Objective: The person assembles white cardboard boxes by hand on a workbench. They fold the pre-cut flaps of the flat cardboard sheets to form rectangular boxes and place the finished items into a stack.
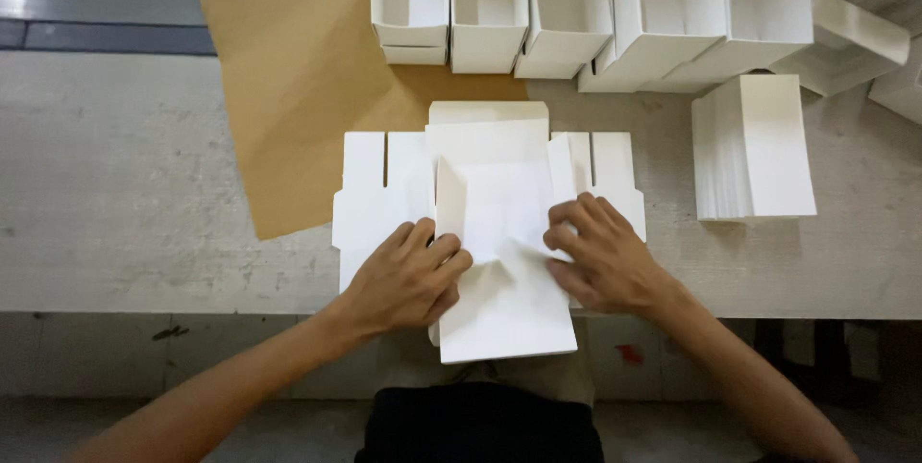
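Closest to the table edge, both hands are pressed onto a white die-cut cardboard blank [495, 232] that hangs a bit over the grey worktable [125, 194]. The left hand [408, 280] pins one inner flap, the right hand [600, 256] the other, fingers curled. I'd say press right along the crease so the walls stand square. Fingertips hide the fold itself. Beyond lie a flat stack [754, 146], brown paper [298, 69] and folded boxes [576, 2], cut off at the top.

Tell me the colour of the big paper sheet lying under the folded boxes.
Tan-brown, plain, no pattern: the paper sheet shows best in the head view.
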